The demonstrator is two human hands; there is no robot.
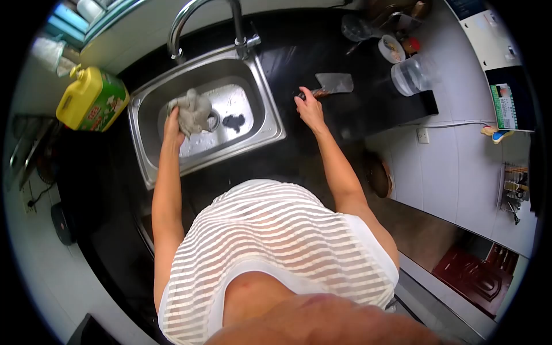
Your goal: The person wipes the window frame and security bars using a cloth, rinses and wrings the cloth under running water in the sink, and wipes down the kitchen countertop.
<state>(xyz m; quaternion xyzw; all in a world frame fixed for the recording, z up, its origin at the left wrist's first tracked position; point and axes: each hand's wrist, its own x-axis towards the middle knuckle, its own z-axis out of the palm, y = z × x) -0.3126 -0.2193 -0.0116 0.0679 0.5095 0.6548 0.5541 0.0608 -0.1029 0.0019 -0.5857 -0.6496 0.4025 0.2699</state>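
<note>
Over the steel sink [270, 123], my left hand [174, 119] is closed on a bunched greyish cloth [195, 112]. The cloth hangs inside the basin, partly in front of the drain. A dark wet patch or scrap [233, 121] lies on the sink floor beside the drain; I cannot make out what it is. To the right of the sink, my right hand [310, 108] is closed around the handle of a cleaver [336, 83]. Its broad blade points right, over the black countertop [287, 63].
A chrome faucet [238, 26] arches over the sink's back edge. On the left stands a yellow jug [92, 99] with a green label. A clear plastic container [410, 77], a small white bowl [391, 50] and a red-lidded jar [410, 45] stand along the right wall.
</note>
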